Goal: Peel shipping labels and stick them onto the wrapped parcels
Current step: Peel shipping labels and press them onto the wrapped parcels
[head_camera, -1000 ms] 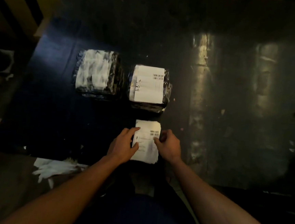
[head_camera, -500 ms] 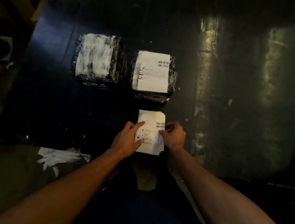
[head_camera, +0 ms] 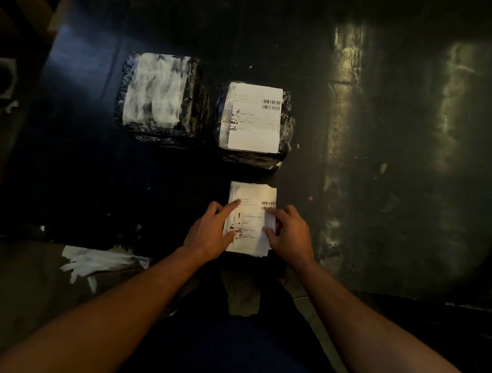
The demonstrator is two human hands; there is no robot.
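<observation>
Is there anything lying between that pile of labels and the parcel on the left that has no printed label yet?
Nothing visible: only bare dark table lies between the label pile and the left parcel.

Two bare forearms come in from the bottom corners of the frame, no sleeves visible up to the frame edge. Left hand (head_camera: 209, 232) and right hand (head_camera: 289, 237) both bare: no gloves, and no rings, watch or wristbands that I can make out in this dim light. Lower centre of the frame: dark clothing over the lap, navy-to-black, no visible print. Nothing else of the body is in view.
</observation>
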